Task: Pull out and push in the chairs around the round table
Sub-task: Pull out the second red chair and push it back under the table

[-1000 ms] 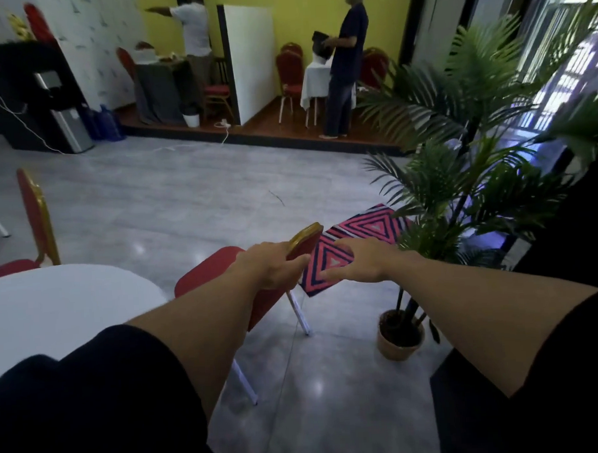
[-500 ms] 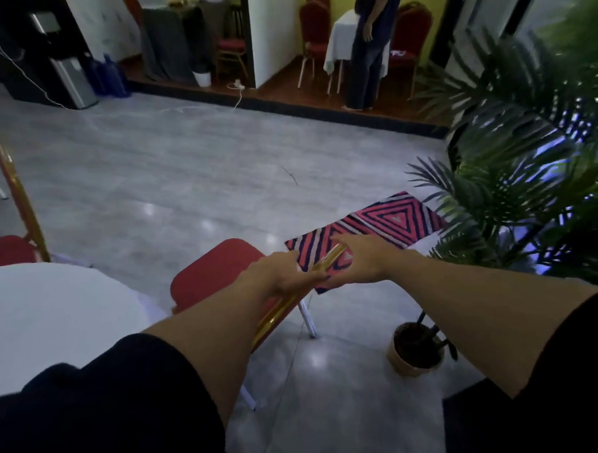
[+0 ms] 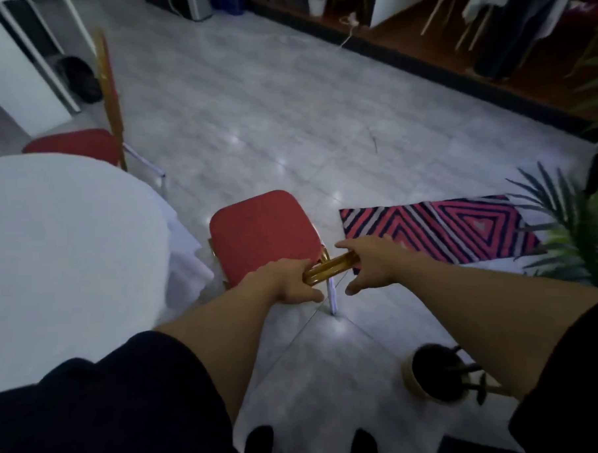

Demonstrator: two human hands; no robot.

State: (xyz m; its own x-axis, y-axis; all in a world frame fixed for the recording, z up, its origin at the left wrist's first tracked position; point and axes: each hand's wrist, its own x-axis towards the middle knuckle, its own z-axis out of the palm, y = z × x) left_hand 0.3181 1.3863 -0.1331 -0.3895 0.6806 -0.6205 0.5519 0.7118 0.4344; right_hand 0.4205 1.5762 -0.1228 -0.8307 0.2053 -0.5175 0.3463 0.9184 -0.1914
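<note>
A chair with a red seat [image 3: 262, 233] and a gold backrest stands just right of the round table covered in white cloth [image 3: 65, 250]. My left hand [image 3: 284, 280] is closed on the left part of the gold top rail [image 3: 330, 267]. My right hand [image 3: 371, 262] grips the right end of the same rail, with thumb and index finger spread. I see the backrest from above, so only its top edge shows. A second red chair [image 3: 78, 145] with a gold back stands at the table's far side.
A pink and dark striped mat [image 3: 441, 228] lies on the grey floor right of the chair. A potted palm [image 3: 431, 374] stands close at the right, its leaves reaching in. A raised wooden platform with more chairs runs along the far wall. My shoes show at the bottom.
The view has tilted down and the chair now appears from above, closer in front of me. Both hands keep their hold on the top rail.
</note>
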